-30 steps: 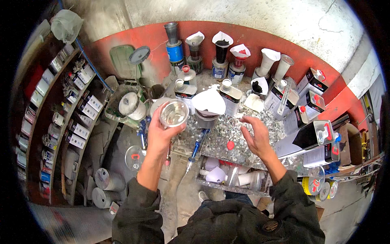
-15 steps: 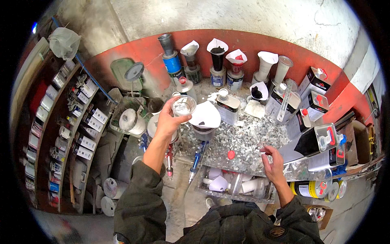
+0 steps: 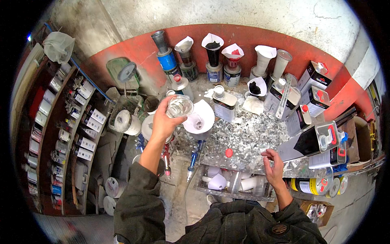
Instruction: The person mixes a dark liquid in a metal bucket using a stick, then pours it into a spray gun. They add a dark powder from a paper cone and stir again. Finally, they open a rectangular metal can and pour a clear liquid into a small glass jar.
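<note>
My left hand (image 3: 165,120) is closed round a clear plastic cup (image 3: 180,106), tilted toward a white paper strainer (image 3: 206,115). The cup seems to hold clear liquid. A greyish wet patch shows in the strainer, which sits in the cup of a blue-handled spray gun (image 3: 195,160) at the bench's front edge. My right hand (image 3: 275,167) hovers by the front edge with thumb and forefinger apart; a small whitish spot at its fingertips is too small to make out. Left of it lies a red cap (image 3: 229,153) on the paint-spattered bench (image 3: 248,138).
Paint tins topped with strainers (image 3: 212,53) line the red backboard. Metal cans (image 3: 308,142) crowd the right side, one carrying a perforated strip (image 3: 283,99). An open drawer (image 3: 235,195) with cups juts out below. Shelves of cans (image 3: 61,134) stand left, near a red spray gun (image 3: 167,158).
The clear cup has tipped further toward the strainer. The dark patch in the strainer now looks wet and grey. My right hand has barely moved, and the view has shifted slightly.
</note>
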`<state>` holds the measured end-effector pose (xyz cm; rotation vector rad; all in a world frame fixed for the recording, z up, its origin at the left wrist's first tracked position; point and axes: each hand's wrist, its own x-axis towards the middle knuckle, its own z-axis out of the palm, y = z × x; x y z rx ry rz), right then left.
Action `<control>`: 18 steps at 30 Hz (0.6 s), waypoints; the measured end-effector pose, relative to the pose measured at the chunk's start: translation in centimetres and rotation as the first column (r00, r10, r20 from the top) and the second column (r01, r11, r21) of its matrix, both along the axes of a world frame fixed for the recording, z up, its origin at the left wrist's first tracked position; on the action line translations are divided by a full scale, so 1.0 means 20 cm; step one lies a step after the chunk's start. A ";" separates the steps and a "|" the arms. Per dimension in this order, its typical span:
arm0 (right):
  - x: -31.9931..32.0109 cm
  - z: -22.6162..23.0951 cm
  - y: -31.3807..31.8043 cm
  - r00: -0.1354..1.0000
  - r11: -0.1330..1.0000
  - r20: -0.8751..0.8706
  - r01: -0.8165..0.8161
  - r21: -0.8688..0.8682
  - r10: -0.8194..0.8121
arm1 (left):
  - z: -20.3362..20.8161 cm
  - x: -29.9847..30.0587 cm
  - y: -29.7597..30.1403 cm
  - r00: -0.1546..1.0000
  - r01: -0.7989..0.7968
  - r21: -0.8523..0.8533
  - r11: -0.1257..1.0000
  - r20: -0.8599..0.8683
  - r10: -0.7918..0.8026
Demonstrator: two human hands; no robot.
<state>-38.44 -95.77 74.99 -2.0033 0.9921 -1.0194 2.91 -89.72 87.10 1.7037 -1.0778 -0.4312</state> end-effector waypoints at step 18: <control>-0.05 -0.07 -0.06 0.999 0.993 0.029 0.033 0.114 -0.037 | 0.01 -0.05 0.04 0.915 -0.066 0.083 0.994 0.402 0.028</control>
